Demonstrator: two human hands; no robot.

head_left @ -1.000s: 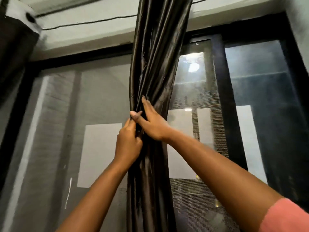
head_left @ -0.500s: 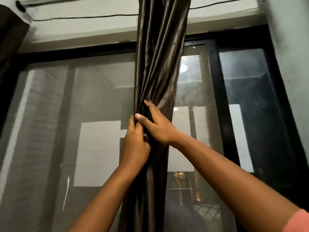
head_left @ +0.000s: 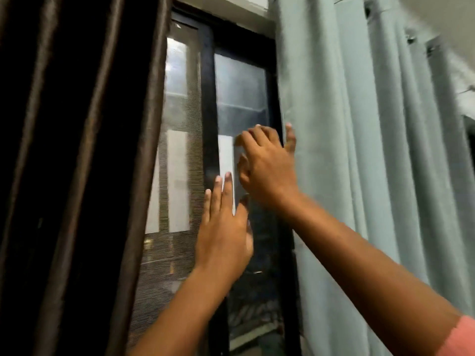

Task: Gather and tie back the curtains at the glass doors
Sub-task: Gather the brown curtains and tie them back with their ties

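A dark brown satin curtain (head_left: 77, 163) hangs in long, glossy vertical folds down the left side of the view, its right edge falling loose over the black-framed glass door (head_left: 208, 104). Neither hand touches it. On the right a pale blue-grey woven curtain (head_left: 359, 163) hangs in soft, matte pleats, with dark eyelets along its top; its left edge lies against the door frame. Between the two curtains the glass shows, with a fine mesh screen (head_left: 177, 176) behind the left pane.

The left hand (head_left: 223, 227) is raised in front of the glass, fingers straight and close together, pointing up, its grip wide and holding nothing. The right hand (head_left: 267, 163) is higher and just beside the blue-grey curtain's left edge, its fingers loosely bent and spread; one finger points up along the cloth's edge, whether touching it cannot be told. Its grip is wide too, with nothing held. A pink sleeve (head_left: 460, 337) shows at the lower right corner.
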